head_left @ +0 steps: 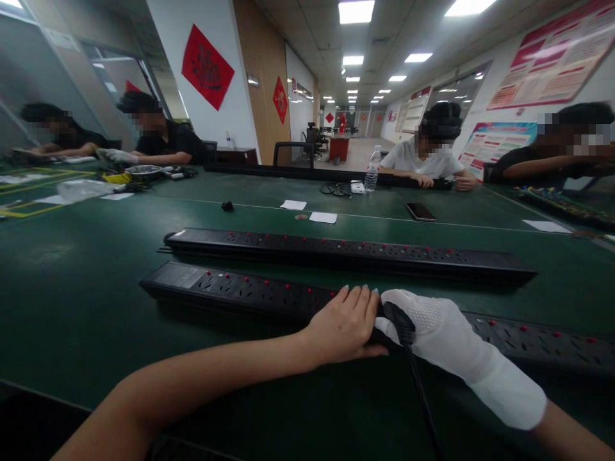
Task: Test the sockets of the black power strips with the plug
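A long black power strip (269, 291) with red buttons along its sockets lies across the table before me. My bare left hand (343, 323) is closed over its middle, fingers on top and thumb at the near side. Beside it, my right hand (427, 323), in a white dotted glove, grips a black plug (400, 323) at the strip. A black cable (423, 400) runs down from the plug toward me. Whether the plug's pins sit in a socket is hidden. Behind lies a second black power strip (317, 246), roughly parallel to the first.
Farther back are a phone (420, 211), a water bottle (372, 169), paper slips (323, 218), a small black piece (227, 206) and coiled cable (336, 189). Several people sit around the green table (72, 269); one across has hands on a long black bar (288, 173).
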`<state>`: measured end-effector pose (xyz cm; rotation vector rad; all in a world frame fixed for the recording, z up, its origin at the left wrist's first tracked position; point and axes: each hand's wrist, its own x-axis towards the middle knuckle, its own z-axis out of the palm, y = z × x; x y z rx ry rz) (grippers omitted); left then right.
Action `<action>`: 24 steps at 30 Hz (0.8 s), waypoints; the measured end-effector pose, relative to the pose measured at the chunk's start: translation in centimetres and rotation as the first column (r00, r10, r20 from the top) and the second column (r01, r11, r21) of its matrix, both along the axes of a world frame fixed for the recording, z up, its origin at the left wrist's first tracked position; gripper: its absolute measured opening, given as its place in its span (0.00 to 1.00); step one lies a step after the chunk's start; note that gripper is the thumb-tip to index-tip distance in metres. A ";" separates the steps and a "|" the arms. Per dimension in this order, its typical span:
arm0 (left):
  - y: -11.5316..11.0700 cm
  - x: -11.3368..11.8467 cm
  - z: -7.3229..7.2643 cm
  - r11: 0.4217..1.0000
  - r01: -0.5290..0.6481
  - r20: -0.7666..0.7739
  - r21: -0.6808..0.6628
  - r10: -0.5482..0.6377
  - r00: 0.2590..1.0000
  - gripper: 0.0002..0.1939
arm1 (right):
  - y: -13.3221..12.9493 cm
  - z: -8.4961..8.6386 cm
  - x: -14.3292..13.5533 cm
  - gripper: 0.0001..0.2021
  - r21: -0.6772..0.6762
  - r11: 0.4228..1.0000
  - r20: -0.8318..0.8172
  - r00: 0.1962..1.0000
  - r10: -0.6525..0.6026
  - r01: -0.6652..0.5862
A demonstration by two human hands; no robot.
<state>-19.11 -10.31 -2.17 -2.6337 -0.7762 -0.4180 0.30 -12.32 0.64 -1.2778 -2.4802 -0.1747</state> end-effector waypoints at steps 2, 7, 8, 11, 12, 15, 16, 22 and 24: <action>0.0 0.0 0.1 1.000 0.001 0.002 -0.008 -0.001 1.000 0.40 | 0.0 0.0 -0.1 0.10 0.011 1.000 0.003 1.000 -0.006 0.006; 0.1 0.0 0.0 1.000 -0.001 -0.001 -0.011 0.001 1.000 0.41 | 0.0 0.1 -0.2 0.09 0.030 0.999 -0.033 0.999 0.025 -0.024; 0.1 0.0 0.0 1.000 0.004 0.000 -0.009 -0.004 1.000 0.41 | 0.0 0.1 -0.2 0.09 0.033 0.999 -0.038 0.999 0.033 -0.032; 0.2 0.0 0.0 1.000 0.008 0.005 -0.005 -0.008 1.000 0.41 | 0.1 0.2 -0.2 0.09 0.040 0.998 -0.027 0.999 0.041 -0.040; 0.2 0.0 0.1 1.000 0.008 0.006 -0.004 -0.008 1.000 0.41 | 0.1 0.3 -0.2 0.09 0.040 0.998 -0.023 0.999 0.043 -0.042; 0.1 0.0 0.2 1.000 0.007 0.007 0.000 -0.007 1.000 0.40 | 0.1 0.3 -0.2 0.09 0.036 0.998 -0.025 0.998 0.054 -0.053; 0.1 0.0 0.2 1.000 0.006 0.006 0.001 -0.006 1.000 0.40 | 0.1 0.3 -0.2 0.09 0.041 0.998 -0.027 0.998 0.057 -0.056; 0.1 0.1 0.0 1.000 0.005 -0.001 0.018 -0.005 1.000 0.40 | 0.0 0.1 -0.1 0.09 0.043 0.998 -0.037 0.998 0.053 -0.052; 0.2 0.1 -0.2 0.999 0.011 0.002 0.035 -0.011 1.000 0.41 | 0.0 0.0 0.0 0.09 0.032 0.999 -0.034 0.999 0.041 -0.040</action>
